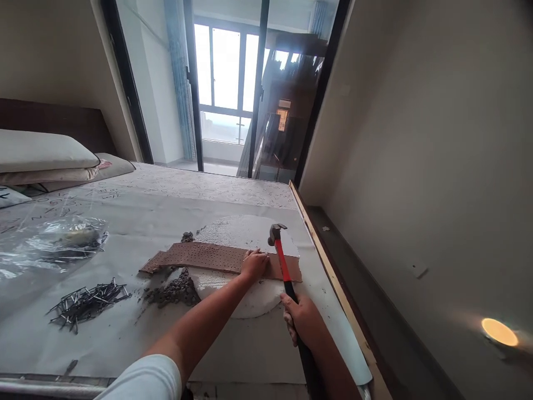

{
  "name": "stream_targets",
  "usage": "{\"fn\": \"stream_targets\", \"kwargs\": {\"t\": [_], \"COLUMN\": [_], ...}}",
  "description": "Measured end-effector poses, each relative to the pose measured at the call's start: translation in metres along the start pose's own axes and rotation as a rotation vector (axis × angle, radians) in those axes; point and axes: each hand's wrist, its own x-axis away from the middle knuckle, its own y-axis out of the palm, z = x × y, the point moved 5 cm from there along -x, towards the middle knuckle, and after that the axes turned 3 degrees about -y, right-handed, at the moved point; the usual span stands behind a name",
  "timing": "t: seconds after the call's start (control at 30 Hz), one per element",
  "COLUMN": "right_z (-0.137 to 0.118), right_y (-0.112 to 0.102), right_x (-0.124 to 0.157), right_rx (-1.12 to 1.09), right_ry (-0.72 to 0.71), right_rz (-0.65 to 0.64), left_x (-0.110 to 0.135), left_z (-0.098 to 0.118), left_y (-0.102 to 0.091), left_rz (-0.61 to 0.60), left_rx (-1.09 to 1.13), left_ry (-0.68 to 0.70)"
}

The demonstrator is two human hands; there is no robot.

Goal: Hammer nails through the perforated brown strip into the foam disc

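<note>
In my right hand point(300, 319) is a claw hammer point(283, 261) with a red and black handle, its head raised above the board's right part. My left hand point(255, 264) rests on a long brown strip of board point(208, 256) dotted with rows of small holes. The fingers of that hand are bent together, and whatever they may pinch is too small to make out. Beneath the strip lies a white round slab point(233, 228) with a rough surface. Grey crumbly lumps point(177, 290) are heaped beside and under the strip's left part.
A pile of loose nails point(89, 300) lies at the left, with a clear plastic bag point(75, 239) behind it. Pillows point(45, 153) sit at the far left. A wooden edge rail point(328, 266) runs along the right, near the wall. Glass sliding doors point(225, 83) stand behind.
</note>
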Motion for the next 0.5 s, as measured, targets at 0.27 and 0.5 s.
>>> {"fn": "stream_targets", "kwargs": {"t": [0.27, 0.5], "right_z": [0.0004, 0.0030], "right_y": [0.0039, 0.0051], "right_x": [-0.0014, 0.0028], "right_rx": [0.053, 0.117], "right_ry": [-0.036, 0.040], "right_rz": [-0.017, 0.016], "left_x": [0.0012, 0.0056], "left_z": [-0.0005, 0.0034], "left_y": [0.0018, 0.0071], "left_rz": [0.001, -0.115], "left_rx": [-0.008, -0.281], "left_ry": [0.000, 0.047]}}
